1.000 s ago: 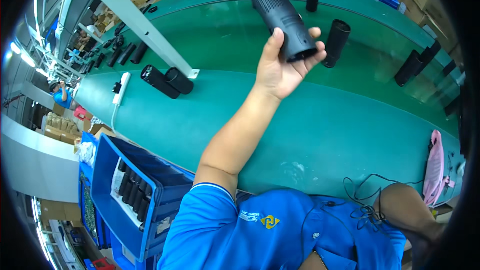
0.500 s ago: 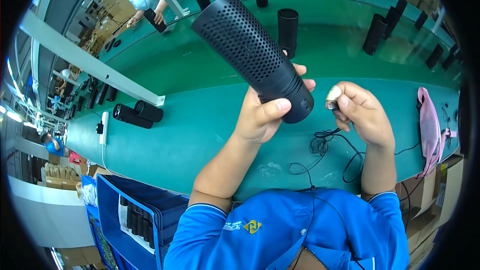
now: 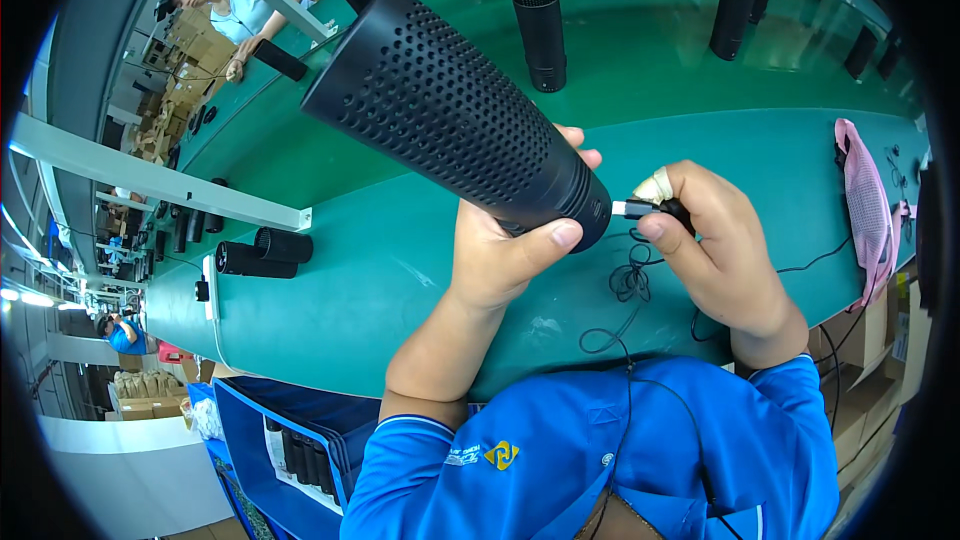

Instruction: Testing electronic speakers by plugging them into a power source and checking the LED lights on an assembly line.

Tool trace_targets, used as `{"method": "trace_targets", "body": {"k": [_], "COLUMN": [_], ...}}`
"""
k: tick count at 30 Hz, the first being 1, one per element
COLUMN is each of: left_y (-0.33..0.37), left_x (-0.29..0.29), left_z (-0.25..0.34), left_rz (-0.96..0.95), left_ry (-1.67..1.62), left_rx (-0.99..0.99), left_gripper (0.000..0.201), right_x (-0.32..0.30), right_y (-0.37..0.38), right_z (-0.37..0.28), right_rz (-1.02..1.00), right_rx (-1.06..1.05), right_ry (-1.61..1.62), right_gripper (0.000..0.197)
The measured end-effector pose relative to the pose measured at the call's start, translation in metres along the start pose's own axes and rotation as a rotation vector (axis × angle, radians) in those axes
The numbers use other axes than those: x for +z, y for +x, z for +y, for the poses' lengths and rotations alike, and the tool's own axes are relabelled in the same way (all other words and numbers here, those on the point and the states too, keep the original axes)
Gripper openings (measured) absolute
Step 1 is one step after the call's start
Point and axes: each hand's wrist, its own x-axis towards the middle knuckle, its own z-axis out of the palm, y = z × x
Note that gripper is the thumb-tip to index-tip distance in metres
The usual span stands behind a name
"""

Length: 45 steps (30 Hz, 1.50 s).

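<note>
My left hand (image 3: 510,255) is wrapped round the lower end of a black perforated cylinder (image 3: 450,105), held tilted above the bench with its wide end toward the far left. A small socket shows on its near end. Between thumb and fingers, my right hand (image 3: 725,240) pinches a black cable plug (image 3: 640,208). The plug's light metal tip points at the socket and is right beside it; whether they touch I cannot tell. One fingertip of this hand wears a pale cover. A thin black cable (image 3: 632,278) lies loosely coiled on the green bench below the plug.
Several black cylinders stand across the bench, one of them upright (image 3: 540,40). Two more lie at left (image 3: 262,254), near a white power strip (image 3: 210,285). A pink mesh bag (image 3: 866,210) lies at right. Lower left is a blue bin (image 3: 285,455). A co-worker (image 3: 245,10) handles a black piece.
The plug in my right hand has come left, up to the cylinder's near end, its metal tip now showing. My left hand has shifted slightly left with the cylinder, and the view has turned a little.
</note>
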Motion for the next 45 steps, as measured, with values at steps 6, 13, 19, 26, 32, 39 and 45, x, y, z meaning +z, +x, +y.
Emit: {"method": "trace_targets", "body": {"k": [6, 13, 19, 26, 32, 39, 45], "left_y": [-0.005, -0.01, -0.012, -0.011, -0.012, -0.014, -0.009], "left_x": [0.004, 0.005, 0.009, 0.001, -0.001, 0.011, 0.011], "left_z": [0.0, 0.003, 0.007, 0.002, 0.001, -0.004, -0.002], "left_rz": [0.005, -0.005, 0.028, -0.08, -0.202, -0.049, -0.028], "left_ry": [0.07, 0.385, 0.341, 0.414, 0.596, 0.518, 0.379], "left_rx": [0.005, 0.017, 0.003, 0.067, 0.15, -0.028, 0.055], "left_gripper": [0.059, 0.082, 0.081, 0.077, 0.073, 0.07, 0.065], "right_x": [0.003, 0.008, 0.004, 0.005, -0.001, -0.001, 0.0], "right_y": [-0.003, -0.003, -0.003, -0.004, -0.003, -0.003, 0.0], "right_z": [-0.002, 0.004, 0.001, 0.002, 0.0, 0.003, 0.005], "right_rz": [0.033, 0.121, 0.07, 0.069, -0.012, -0.035, -0.002], "right_rx": [-0.097, -0.207, -0.137, -0.142, -0.099, -0.071, -0.152], "right_ry": [-0.196, -0.357, -0.327, -0.356, -0.346, -0.341, -0.245], "right_gripper": [0.012, 0.012, 0.011, 0.01, 0.012, 0.013, 0.015]}}
